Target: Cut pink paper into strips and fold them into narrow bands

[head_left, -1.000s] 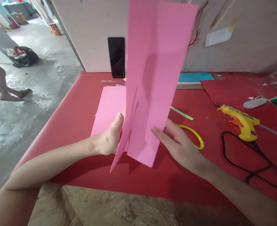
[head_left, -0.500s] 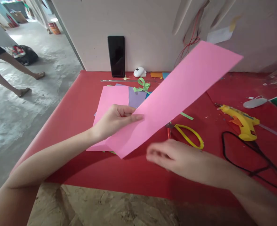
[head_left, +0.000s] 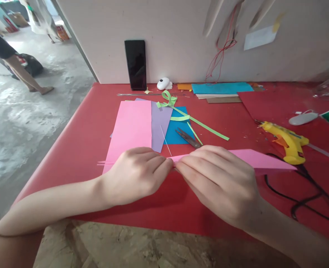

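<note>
A long pink paper strip [head_left: 258, 159] is held nearly edge-on above the red table [head_left: 69, 149]. My left hand [head_left: 139, 173] pinches its long edge near the middle. Right beside it my right hand [head_left: 218, 178] pinches the same edge, with the fingertips of both hands almost touching. Much of the strip is hidden behind my hands. Another pink sheet [head_left: 133, 130] lies behind my left hand, over a purple sheet [head_left: 160, 119]. Past my right hand, scissors [head_left: 188, 137] rest on a blue sheet [head_left: 178, 128], their handles hidden.
Curled green paper strips [head_left: 167, 99] lie on the sheets. A black phone [head_left: 136, 65] leans on the wall, near a white rounded object [head_left: 163, 83]. At right are a yellow glue gun [head_left: 284, 141] and its black cord [head_left: 301, 204]. A person's leg [head_left: 24, 72] shows at far left.
The pink strip has been lowered and turned nearly edge-on. My right hand has come up from the table front and taken hold of it beside my left. The person at left has moved.
</note>
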A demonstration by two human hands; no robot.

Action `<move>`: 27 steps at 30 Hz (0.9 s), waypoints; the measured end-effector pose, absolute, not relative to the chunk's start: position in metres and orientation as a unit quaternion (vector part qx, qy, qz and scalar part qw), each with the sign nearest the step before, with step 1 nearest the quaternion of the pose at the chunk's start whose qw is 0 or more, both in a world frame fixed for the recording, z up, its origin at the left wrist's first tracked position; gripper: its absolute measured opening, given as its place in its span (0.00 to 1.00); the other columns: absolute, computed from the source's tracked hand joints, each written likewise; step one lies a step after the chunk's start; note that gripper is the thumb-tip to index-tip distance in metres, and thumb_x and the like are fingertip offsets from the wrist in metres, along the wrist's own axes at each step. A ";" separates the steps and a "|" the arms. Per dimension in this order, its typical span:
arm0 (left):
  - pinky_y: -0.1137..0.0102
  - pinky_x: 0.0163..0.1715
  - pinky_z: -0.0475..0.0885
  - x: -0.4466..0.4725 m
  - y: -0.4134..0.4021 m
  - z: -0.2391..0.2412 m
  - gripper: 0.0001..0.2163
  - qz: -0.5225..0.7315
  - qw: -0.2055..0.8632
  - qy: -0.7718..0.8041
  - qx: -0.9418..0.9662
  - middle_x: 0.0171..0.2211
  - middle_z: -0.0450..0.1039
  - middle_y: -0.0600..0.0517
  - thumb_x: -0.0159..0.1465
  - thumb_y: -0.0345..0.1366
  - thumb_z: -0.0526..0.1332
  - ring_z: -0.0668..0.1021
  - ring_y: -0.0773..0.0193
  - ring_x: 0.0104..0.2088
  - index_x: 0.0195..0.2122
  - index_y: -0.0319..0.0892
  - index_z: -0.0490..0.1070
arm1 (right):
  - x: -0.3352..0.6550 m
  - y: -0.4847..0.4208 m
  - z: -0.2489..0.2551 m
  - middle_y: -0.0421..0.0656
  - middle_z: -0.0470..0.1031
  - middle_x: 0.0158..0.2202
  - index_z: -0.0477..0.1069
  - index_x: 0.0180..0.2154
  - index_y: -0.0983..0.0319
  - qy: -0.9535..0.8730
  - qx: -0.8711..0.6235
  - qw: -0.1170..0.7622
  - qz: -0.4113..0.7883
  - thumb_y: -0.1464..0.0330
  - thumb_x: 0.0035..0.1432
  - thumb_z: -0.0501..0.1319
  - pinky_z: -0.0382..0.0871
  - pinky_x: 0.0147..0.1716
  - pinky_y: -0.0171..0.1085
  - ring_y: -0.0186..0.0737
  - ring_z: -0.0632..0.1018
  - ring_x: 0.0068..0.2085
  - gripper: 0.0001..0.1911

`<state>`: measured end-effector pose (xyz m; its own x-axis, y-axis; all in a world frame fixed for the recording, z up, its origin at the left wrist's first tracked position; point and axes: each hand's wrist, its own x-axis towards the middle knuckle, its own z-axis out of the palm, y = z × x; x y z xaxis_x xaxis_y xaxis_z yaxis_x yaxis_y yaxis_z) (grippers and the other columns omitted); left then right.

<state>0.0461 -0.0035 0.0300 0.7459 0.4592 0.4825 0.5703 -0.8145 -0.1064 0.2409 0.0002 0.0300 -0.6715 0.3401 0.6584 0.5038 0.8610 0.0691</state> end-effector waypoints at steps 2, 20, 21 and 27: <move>0.73 0.27 0.74 0.047 -0.004 0.029 0.13 -0.223 0.129 -0.272 -0.927 0.22 0.75 0.53 0.65 0.25 0.52 0.78 0.66 0.25 0.26 0.40 0.69 | 0.242 0.001 0.028 0.45 0.79 0.29 0.74 0.28 0.63 -0.905 -0.239 0.336 -0.108 0.80 0.57 0.56 0.74 0.32 0.39 0.39 0.77 0.30 0.11; 0.73 0.16 0.64 0.031 0.002 0.049 0.10 -0.197 0.178 -0.314 -0.912 0.13 0.64 0.57 0.63 0.23 0.56 0.68 0.68 0.15 0.28 0.35 0.74 | 0.296 0.053 0.044 0.43 0.80 0.30 0.71 0.34 0.62 -0.912 -0.178 0.322 -0.182 0.78 0.56 0.61 0.75 0.46 0.49 0.41 0.79 0.29 0.06; 0.73 0.15 0.61 0.030 0.004 0.049 0.10 -0.191 0.183 -0.321 -0.909 0.13 0.62 0.57 0.63 0.23 0.56 0.66 0.69 0.14 0.27 0.35 0.74 | 0.303 0.059 0.044 0.43 0.80 0.30 0.71 0.34 0.61 -0.914 -0.184 0.313 -0.182 0.78 0.57 0.60 0.74 0.46 0.50 0.41 0.79 0.29 0.07; 0.73 0.14 0.51 0.029 0.009 0.045 0.13 -0.182 0.208 -0.345 -0.897 0.11 0.55 0.59 0.63 0.24 0.55 0.55 0.72 0.15 0.21 0.38 0.69 | 0.328 0.079 0.040 0.37 0.80 0.29 0.71 0.33 0.54 -0.910 -0.235 0.285 -0.186 0.74 0.62 0.55 0.72 0.49 0.46 0.37 0.77 0.29 0.11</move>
